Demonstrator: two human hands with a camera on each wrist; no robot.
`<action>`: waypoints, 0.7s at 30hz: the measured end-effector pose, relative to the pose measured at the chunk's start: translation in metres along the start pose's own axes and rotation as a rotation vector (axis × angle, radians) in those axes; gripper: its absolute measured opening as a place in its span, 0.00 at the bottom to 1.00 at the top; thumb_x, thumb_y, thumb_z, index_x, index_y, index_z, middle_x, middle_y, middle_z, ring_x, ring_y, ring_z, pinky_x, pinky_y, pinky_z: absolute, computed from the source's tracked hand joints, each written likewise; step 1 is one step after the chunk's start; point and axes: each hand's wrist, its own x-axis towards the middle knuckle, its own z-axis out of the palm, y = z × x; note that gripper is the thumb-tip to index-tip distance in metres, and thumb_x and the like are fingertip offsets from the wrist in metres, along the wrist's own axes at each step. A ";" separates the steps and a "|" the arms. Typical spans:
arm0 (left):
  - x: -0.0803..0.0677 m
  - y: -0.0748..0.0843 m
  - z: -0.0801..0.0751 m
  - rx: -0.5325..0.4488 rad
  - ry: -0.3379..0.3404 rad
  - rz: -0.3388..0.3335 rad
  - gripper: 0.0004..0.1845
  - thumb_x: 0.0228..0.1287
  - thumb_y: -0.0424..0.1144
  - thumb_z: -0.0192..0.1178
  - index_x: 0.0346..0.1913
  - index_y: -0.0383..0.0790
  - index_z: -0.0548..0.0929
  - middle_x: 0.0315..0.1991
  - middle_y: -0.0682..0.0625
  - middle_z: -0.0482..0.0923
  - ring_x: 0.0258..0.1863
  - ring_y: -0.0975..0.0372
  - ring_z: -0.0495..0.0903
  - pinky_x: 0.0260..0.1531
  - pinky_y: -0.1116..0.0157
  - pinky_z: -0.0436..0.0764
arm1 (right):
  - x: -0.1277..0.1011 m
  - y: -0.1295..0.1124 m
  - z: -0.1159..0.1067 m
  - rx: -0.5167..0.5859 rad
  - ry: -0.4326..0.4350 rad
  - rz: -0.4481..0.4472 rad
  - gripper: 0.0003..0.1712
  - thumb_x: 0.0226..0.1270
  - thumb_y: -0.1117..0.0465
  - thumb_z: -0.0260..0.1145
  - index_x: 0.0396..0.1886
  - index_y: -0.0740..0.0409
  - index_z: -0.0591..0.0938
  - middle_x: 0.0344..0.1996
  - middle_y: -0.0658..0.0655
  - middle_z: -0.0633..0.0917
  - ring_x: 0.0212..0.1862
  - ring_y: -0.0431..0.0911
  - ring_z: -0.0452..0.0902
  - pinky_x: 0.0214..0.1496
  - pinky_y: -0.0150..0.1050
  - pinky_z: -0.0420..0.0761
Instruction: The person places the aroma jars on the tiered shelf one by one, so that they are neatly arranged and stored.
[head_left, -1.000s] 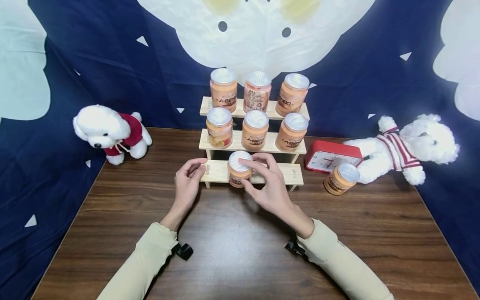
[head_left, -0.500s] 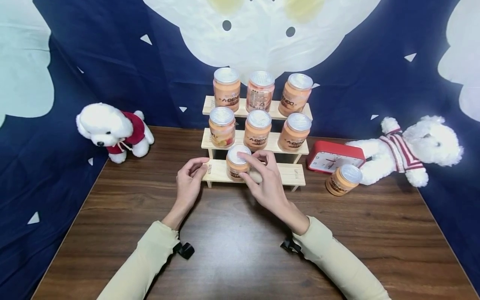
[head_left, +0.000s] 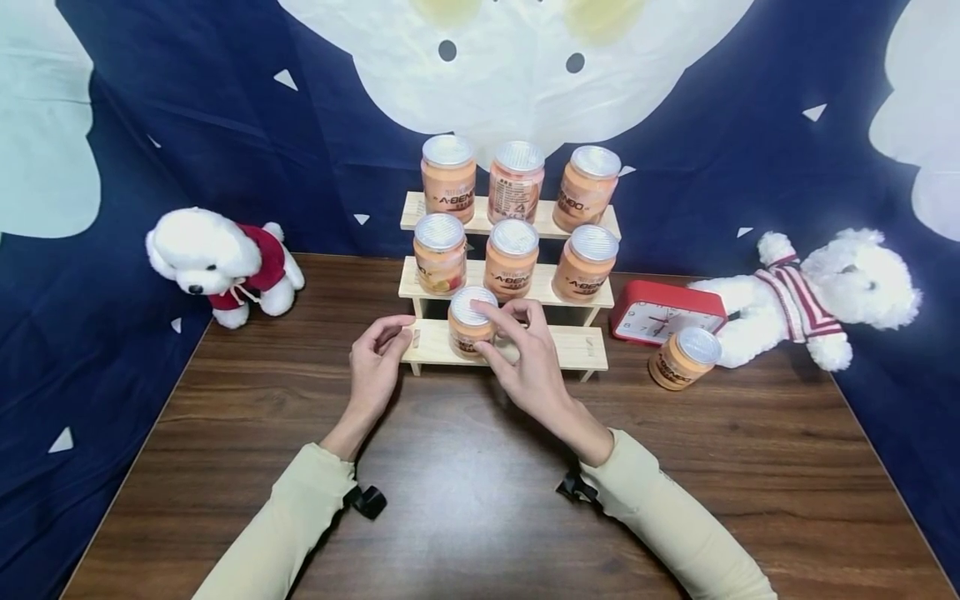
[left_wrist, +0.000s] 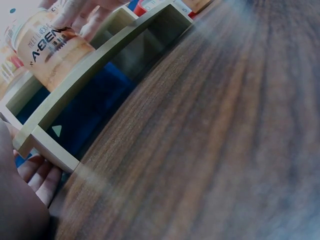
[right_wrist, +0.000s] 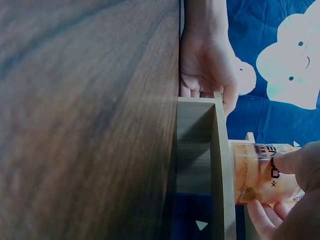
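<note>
The right hand (head_left: 531, 360) hides the jar's (head_left: 469, 322) near side, fingers curled around it on the lowest step of the wooden rack (head_left: 581, 346). The left hand (head_left: 377, 367), loosely curled, touches the rack's left end.

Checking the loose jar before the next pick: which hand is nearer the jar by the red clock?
Right. The right hand grips the bottom-step jar, left of the loose jar; the left hand is farther left.

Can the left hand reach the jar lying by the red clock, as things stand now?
Probably not directly. That jar lies far right, and the right hand, holding another jar, is between. The left hand rests at the shelf's left end.
</note>
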 end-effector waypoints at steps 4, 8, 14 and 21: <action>0.000 0.000 -0.001 0.005 -0.003 0.003 0.11 0.78 0.25 0.62 0.56 0.26 0.89 0.55 0.32 0.89 0.48 0.71 0.89 0.54 0.75 0.84 | 0.000 -0.001 0.000 -0.001 -0.006 0.015 0.32 0.67 0.66 0.82 0.70 0.52 0.86 0.55 0.66 0.77 0.56 0.56 0.76 0.57 0.48 0.84; 0.000 -0.001 -0.001 0.007 -0.005 0.005 0.11 0.78 0.25 0.63 0.57 0.27 0.89 0.54 0.33 0.90 0.48 0.71 0.88 0.54 0.75 0.85 | -0.001 -0.003 -0.001 -0.004 -0.013 0.032 0.34 0.68 0.66 0.82 0.72 0.51 0.86 0.57 0.67 0.77 0.59 0.56 0.75 0.59 0.52 0.83; 0.000 0.000 -0.001 0.005 -0.016 0.006 0.12 0.79 0.26 0.62 0.57 0.26 0.89 0.54 0.35 0.90 0.48 0.70 0.89 0.53 0.75 0.84 | -0.002 -0.007 -0.005 -0.012 -0.005 0.041 0.36 0.67 0.67 0.82 0.74 0.51 0.84 0.59 0.68 0.78 0.61 0.58 0.76 0.59 0.54 0.83; -0.001 0.001 -0.001 0.013 -0.014 -0.003 0.12 0.79 0.27 0.63 0.58 0.28 0.89 0.56 0.33 0.89 0.48 0.72 0.89 0.54 0.76 0.84 | -0.002 -0.010 -0.013 0.021 0.044 0.014 0.37 0.65 0.70 0.83 0.73 0.56 0.84 0.61 0.69 0.78 0.49 0.60 0.85 0.51 0.51 0.91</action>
